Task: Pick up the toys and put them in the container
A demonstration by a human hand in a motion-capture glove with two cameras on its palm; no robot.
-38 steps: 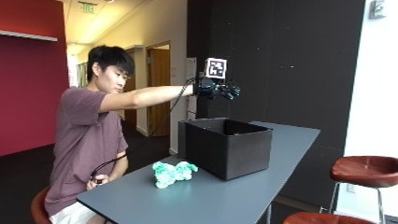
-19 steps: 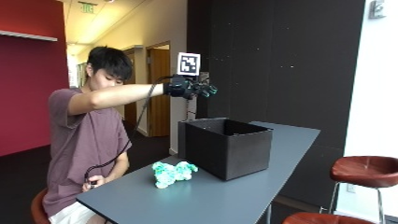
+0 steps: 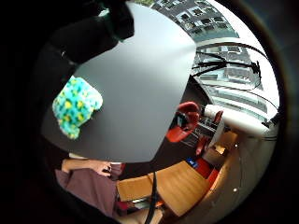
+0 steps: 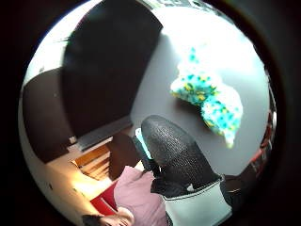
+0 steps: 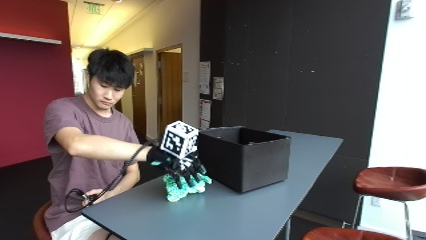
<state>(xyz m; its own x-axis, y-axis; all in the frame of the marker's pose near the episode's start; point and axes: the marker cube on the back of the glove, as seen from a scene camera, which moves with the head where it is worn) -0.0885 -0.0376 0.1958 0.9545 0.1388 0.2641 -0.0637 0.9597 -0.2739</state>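
From the outside view, a person sits at a long grey table [image 5: 266, 210]. Their gloved right hand [image 5: 178, 167] reaches down over a teal plush toy [image 5: 181, 186] lying on the tabletop, just beside a black container [image 5: 245, 156]. The fingers point downward and are spread over the toy's top; whether they touch it cannot be told. The container is a square, open-topped box with matte, stiff-looking sides, placed near the toy, probably so the carry is short. No other toy is visible on the table, and the inside of the container is hidden.

In the little finger side palm view, the toy [image 3: 75, 106] lies on the smooth grey tabletop [image 3: 140, 84]. It looks soft and lumpy, turquoise with yellow spots. It sits apart from the palm, not enclosed. A red stool [image 3: 183, 122] stands on the floor beyond the table edge.

In the thumb side palm view, the toy [image 4: 211, 100] appears as two fuzzy lobes on the table [image 4: 160, 94], next to the dark wall of the container [image 4: 106, 66]. A gloved finger [image 4: 171, 150], textured and rubbery, stands straight and clear of the toy. The hand seems poised to grasp, not yet gripping.
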